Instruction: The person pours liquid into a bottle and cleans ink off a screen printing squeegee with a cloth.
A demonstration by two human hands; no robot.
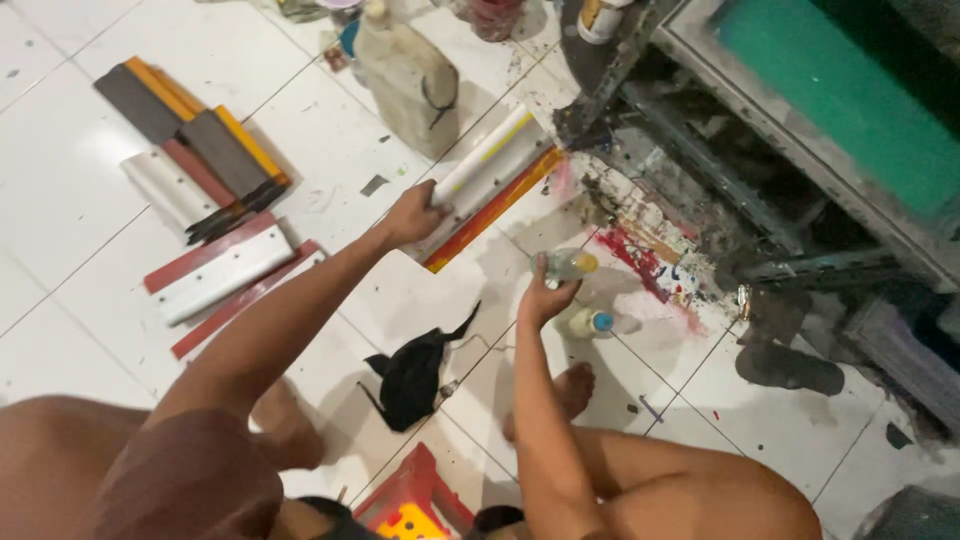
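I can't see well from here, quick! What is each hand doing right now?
Left hand: closed on the end of a long white squeegee on the floor.
Right hand: closed around a small bottle with a yellow cap.

The floor (60,190) is glossy white tile, smooth, with thin grey grout lines; near the frame it is crusted with dried red, blue and yellow paint (650,250). The squeegee (480,180) under the left hand (412,215) has a smooth white handle, plastic or painted by the look, with a matt orange rubber blade. The bottle (570,265) in the right hand (545,297) is clear glossy plastic with a yellow cap. The rag (415,375) is soft black cloth, matt and crumpled. The jug (405,75) is cloudy, grimy plastic. The frame (700,60) looks like dull, paint-spattered metal around a matt green mesh (850,90). The stool (415,495) is shiny red plastic.
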